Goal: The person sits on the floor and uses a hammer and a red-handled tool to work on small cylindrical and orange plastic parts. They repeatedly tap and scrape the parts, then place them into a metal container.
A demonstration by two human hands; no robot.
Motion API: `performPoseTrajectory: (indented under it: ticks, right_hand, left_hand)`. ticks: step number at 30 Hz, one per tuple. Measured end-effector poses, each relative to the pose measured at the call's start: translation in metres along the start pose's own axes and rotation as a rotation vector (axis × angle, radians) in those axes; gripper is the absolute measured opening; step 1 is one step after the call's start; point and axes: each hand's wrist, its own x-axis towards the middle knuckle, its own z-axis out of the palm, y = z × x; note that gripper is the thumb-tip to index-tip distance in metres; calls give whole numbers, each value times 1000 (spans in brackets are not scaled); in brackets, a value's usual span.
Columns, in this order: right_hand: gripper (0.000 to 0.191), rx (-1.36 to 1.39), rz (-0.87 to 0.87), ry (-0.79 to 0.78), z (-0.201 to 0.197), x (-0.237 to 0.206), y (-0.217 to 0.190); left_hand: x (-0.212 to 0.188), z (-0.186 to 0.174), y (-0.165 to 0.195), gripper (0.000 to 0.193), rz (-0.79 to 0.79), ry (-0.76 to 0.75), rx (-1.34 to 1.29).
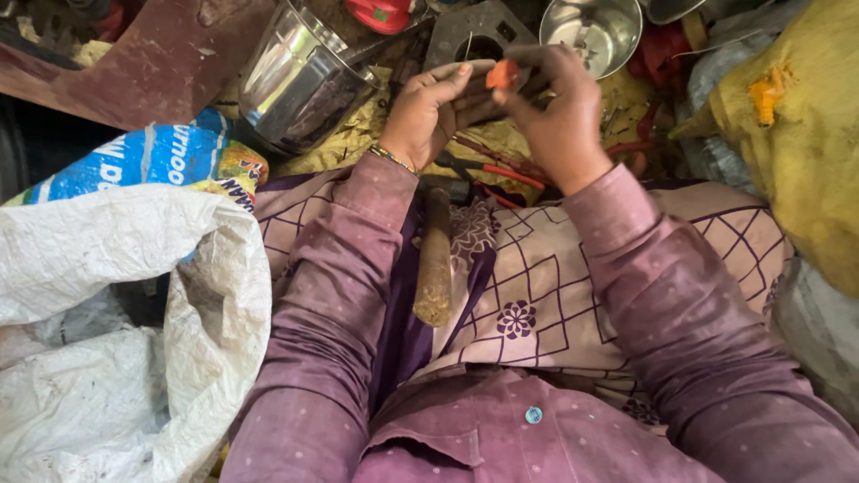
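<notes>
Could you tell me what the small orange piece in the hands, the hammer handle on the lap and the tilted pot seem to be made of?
Orange piece: probably plastic, going by its flat, even colour; too small to be sure.
Hammer handle: wood, brown, worn and rough at the end.
Pot: polished metal, likely steel, with bright mirror-like reflections.

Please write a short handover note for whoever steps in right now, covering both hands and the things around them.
Left hand: raised over the lap, fingers curled towards the small orange piece.
Right hand: pinching that orange piece from the other side; both hands meet on it.
Within reach: a wooden-handled hammer lies on the lap, head towards the hands; red-handled pliers lie just beyond it, under the hands. A steel pot and a steel bowl sit further out; a white sack is on the left.
Done or left: cannot be told from this view; the orange piece is in hand, the tools untouched.
</notes>
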Motion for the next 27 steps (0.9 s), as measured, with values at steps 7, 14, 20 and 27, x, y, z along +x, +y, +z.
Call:
performPoseTrajectory:
  ticks: [7,14,20,27]
  right_hand:
    - [35,876,680,-99,-13,9,15]
    - [39,951,646,-129,-11,7,15]
    - [39,916,650,-141,-11,8,10]
    - [38,846,634,-154,-11,7,5]
  left_hand:
    - [-1,10,5,29,52,61,128]
    - [-4,22,2,14,287,242,612]
    - [-8,36,6,12,646,205,1068]
    - [-6,39,6,11,711,236,1168]
